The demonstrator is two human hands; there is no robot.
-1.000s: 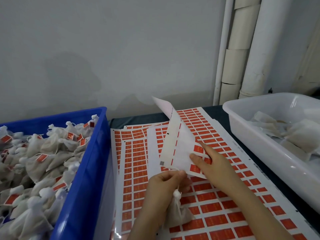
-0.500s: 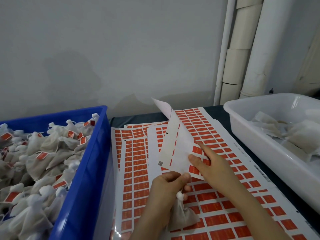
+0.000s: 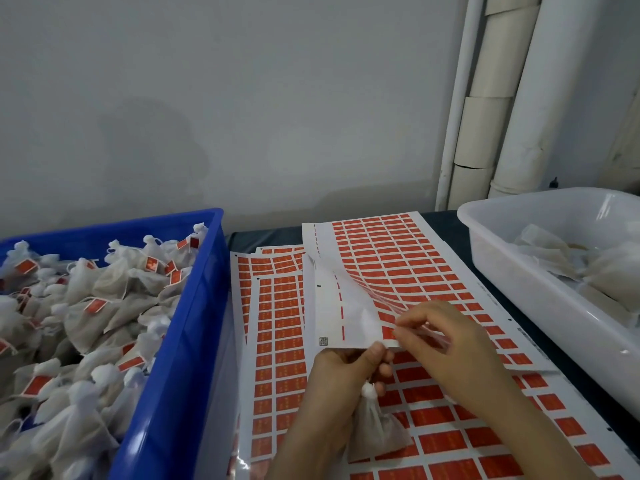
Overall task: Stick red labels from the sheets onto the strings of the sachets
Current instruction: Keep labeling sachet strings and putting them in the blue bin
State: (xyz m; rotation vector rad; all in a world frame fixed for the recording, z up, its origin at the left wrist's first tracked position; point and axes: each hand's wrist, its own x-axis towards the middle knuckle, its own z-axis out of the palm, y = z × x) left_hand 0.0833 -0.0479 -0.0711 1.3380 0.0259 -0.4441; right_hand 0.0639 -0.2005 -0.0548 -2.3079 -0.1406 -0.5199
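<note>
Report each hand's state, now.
Left hand: holds a sachet and pinches the sheet edge.
Right hand: pinches what looks like a label on that sheet.

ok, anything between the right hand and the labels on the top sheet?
Nothing visible. The right hand pinches at the near edge of the top sheet, right among its red labels; the left hand holds the sachet directly below.

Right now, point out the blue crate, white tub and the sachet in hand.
blue crate (image 3: 187, 341): head view, right side wall.
white tub (image 3: 554, 317): head view, near outer wall.
sachet (image 3: 377, 434): head view, bag body below knot.
</note>
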